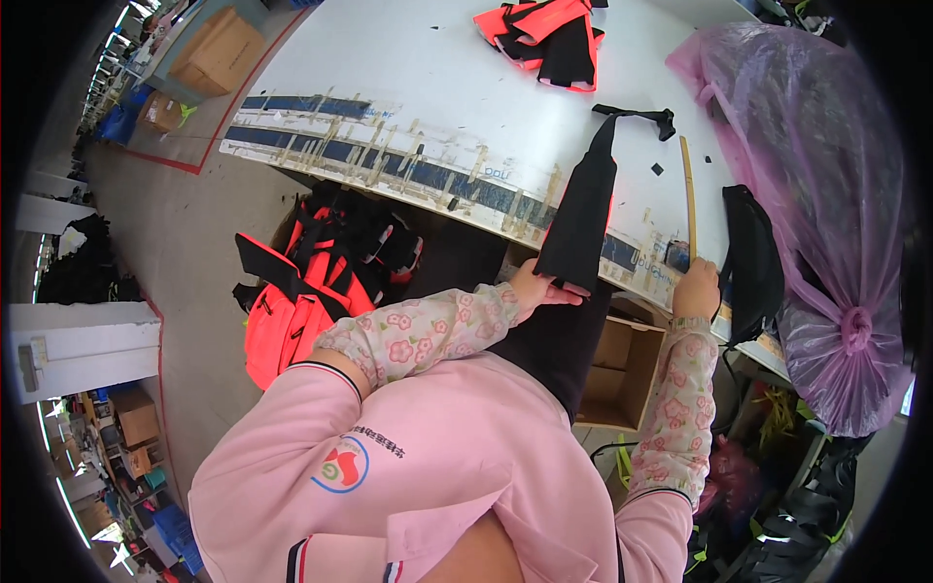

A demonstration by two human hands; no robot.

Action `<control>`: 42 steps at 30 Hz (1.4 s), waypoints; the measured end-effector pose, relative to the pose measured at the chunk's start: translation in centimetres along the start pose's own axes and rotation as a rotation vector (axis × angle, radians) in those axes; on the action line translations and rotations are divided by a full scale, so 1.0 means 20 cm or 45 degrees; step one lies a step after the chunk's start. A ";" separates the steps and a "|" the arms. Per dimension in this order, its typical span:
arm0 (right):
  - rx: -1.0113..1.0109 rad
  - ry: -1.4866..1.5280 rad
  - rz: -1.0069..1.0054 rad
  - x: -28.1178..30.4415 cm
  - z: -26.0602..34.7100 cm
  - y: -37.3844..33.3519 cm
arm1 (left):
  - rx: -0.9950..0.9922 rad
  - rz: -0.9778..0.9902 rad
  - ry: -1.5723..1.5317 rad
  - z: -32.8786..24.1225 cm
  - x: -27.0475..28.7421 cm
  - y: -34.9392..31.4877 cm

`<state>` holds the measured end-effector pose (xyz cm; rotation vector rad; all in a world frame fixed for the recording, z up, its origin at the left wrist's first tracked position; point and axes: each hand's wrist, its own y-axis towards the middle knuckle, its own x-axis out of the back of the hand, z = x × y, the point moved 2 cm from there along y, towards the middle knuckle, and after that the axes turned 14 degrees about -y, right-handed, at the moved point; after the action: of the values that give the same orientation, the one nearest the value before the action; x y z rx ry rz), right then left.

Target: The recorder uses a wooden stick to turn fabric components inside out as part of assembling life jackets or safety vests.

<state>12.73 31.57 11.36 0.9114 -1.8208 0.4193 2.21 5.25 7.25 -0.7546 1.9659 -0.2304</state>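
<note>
A long, tapering black fabric piece (pixel 583 209) with a thin orange edge lies over the table's front edge, and a narrow black strap (pixel 637 115) extends from its far end. My left hand (pixel 544 290) grips its wide near end, with the fingers partly under the fabric. To the right, my right hand (pixel 697 289) is closed at the near end of a slim wooden ruler (pixel 689 189) pointing away from me. Beside those fingers sits a small dark item (pixel 677 255) that I cannot make out. A black curved pouch (pixel 751 257) lies just right of this hand.
Orange and black fabric pieces (pixel 554 44) are piled at the far side of the white table (pixel 428 58). A large pink plastic bag (pixel 807 146) bulges along the right. Orange and black bags (pixel 301 301) fill the space below left; an open wooden box (pixel 622 374) stands under the table.
</note>
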 end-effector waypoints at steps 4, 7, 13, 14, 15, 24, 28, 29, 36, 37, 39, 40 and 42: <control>-0.035 -0.025 -0.025 -0.03 0.00 0.02 | -0.058 -0.073 -0.087 0.02 0.01 0.00; 0.009 0.126 -0.034 -0.02 -0.02 0.00 | -0.078 -0.099 -0.106 0.02 0.01 0.00; -0.066 1.138 0.061 0.15 -0.10 -0.20 | -0.076 -0.090 -0.070 0.00 -0.01 -0.02; -0.057 1.321 0.216 0.20 -0.13 -0.29 | -0.089 -0.114 -0.060 0.00 -0.01 -0.03; -0.063 1.543 0.438 0.26 -0.16 -0.41 | -0.081 -0.088 -0.076 0.00 -0.01 -0.03; 0.164 1.521 1.371 0.47 -0.37 -1.11 | -0.071 -0.115 -0.198 0.03 0.00 -0.02; 0.034 1.701 1.414 0.42 -0.34 -1.16 | -0.086 -0.152 -0.085 0.03 0.00 -0.02; 0.021 1.688 1.416 0.41 -0.31 -1.16 | -0.101 -0.145 -0.058 0.03 0.00 -0.02; 0.010 1.681 1.430 0.38 -0.03 -1.05 | -0.169 -0.051 -0.017 0.02 -0.01 -0.03; 0.027 1.667 1.328 0.38 0.01 -1.02 | -0.183 -0.068 0.082 0.02 -0.02 -0.03; 0.042 1.654 1.227 0.39 0.09 -0.96 | -0.193 -0.087 0.183 0.03 -0.03 -0.03; 0.008 1.654 1.219 0.38 0.13 -0.91 | -0.175 -0.145 0.220 0.03 -0.03 -0.03; -0.027 1.661 1.211 0.37 0.21 -0.81 | -0.154 -0.203 0.263 0.03 -0.04 -0.03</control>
<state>20.62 15.33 14.33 -0.3677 -0.8597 1.2137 3.26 5.30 7.79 -1.0019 2.1303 -0.2969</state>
